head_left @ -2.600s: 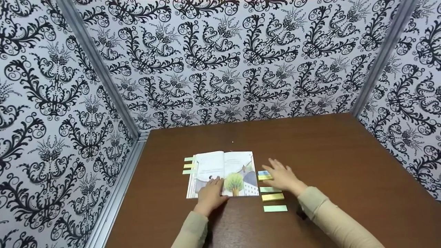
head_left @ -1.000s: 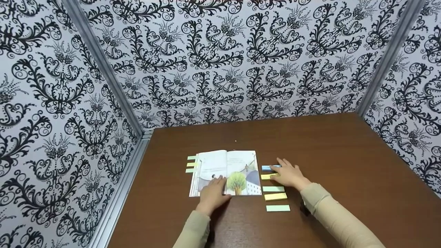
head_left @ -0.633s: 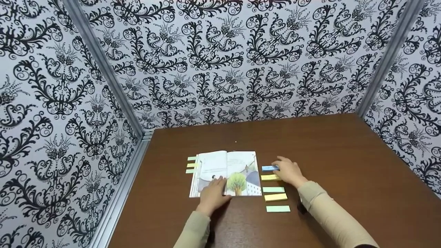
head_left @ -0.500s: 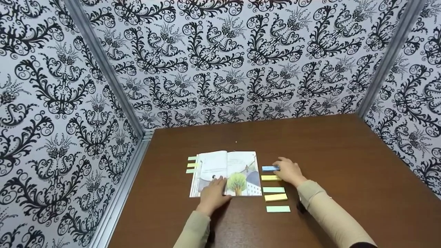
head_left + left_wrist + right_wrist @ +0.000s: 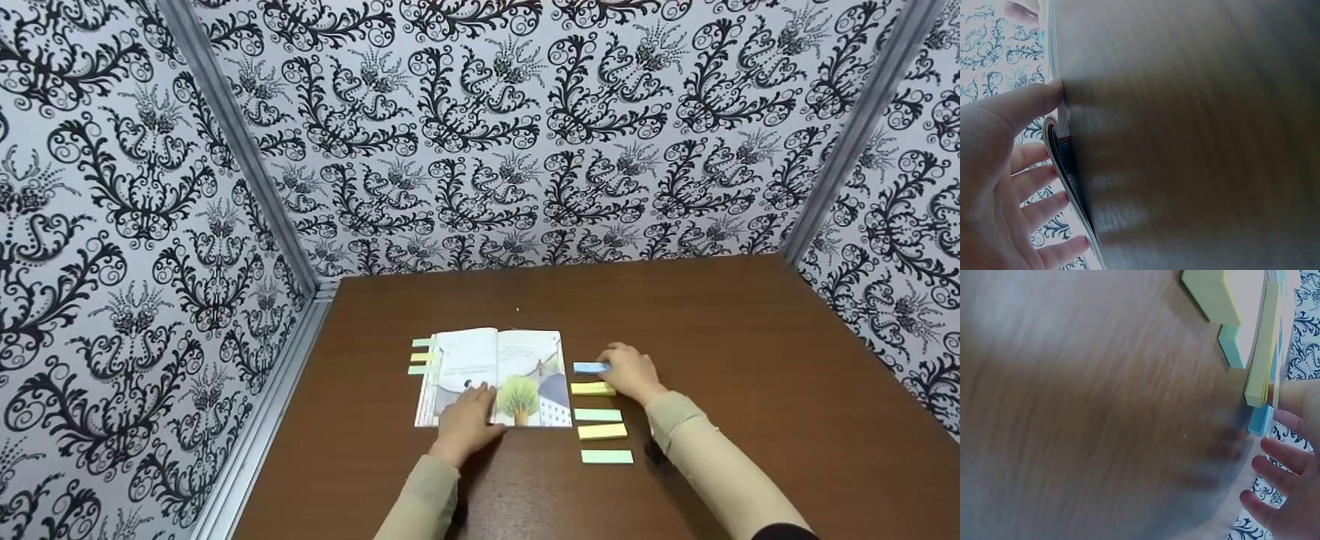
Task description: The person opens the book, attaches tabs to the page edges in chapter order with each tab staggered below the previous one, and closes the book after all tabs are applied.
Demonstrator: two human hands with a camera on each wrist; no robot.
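Observation:
An open picture book point(image 5: 469, 346) lies on the brown table, a tree and buildings printed on its right page. My left hand point(image 5: 463, 421) rests on the lower part of the book near the spine, fingers extended. In the left wrist view its thumb point(image 5: 1039, 101) touches the book's bottom edge. Right of the book, my right hand point(image 5: 631, 373) pinches the right end of a blue sticky note pad point(image 5: 588, 367) between thumb and index finger. The other fingers point(image 5: 1278, 475) are loosely bent. Just nearer lies a yellow sticky note pad point(image 5: 591, 389).
Below these, a green pad point(image 5: 598, 414), another yellow pad point(image 5: 602, 431) and a pale green pad point(image 5: 607, 456) lie in a column. Green and yellow tabs point(image 5: 421, 357) stick out from the book's left edge. Patterned walls point(image 5: 480, 150) with metal posts enclose the table.
My right hand, earlier spread over the blue and yellow pads, has drawn its fingers together at the blue pad's right end. The left hand stays on the book.

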